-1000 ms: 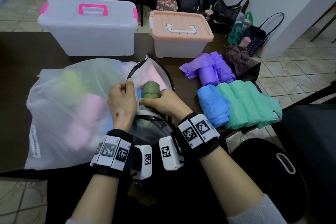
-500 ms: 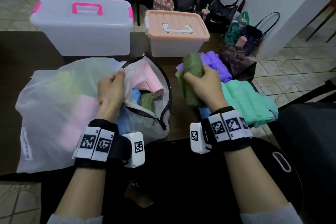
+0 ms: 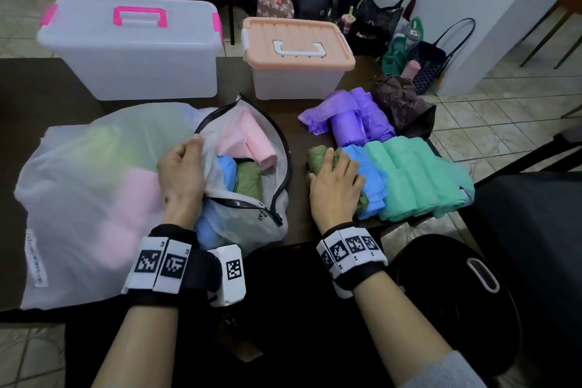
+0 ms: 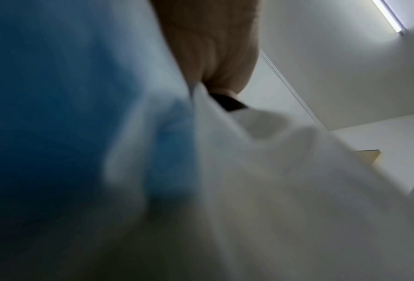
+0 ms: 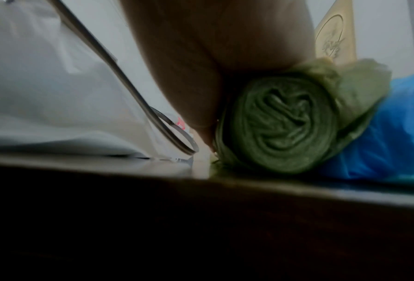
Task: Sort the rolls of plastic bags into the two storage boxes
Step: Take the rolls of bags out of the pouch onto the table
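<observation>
**Operator:** Right hand is down on the olive roll, fingers curved over its top, thumb on the near side. I'm setting it on the table, touching the blue rolls at its 3 o'clock. The wrist view shows the roll's spiral end sitting flat on the tabletop, so it looks settled.

**Partner:** And your left?

**Operator:** Left hand pinches the rim of the mesh bag, fingers curled on the fabric, holding the zip mouth open. Inside I can see a pink roll, a blue one and another olive one.

**Partner:** How do you finish this step cleanly?

**Operator:** I'd ease the fingers off straight up, so the loose outer layer doesn't catch and unwind. Lying against the blue pile should stop it rolling toward 9 o'clock. I'd keep like colours together: purple rolls at 12 o'clock of this pile, mint ones at 3.

**Partner:** The boxes?

**Operator:** Both at 12 o'clock on the table, the clear box with pink handle and the peach-lidded box, lids on. By my judgement nothing is sorted into them yet; the lids have to come off first.
</observation>
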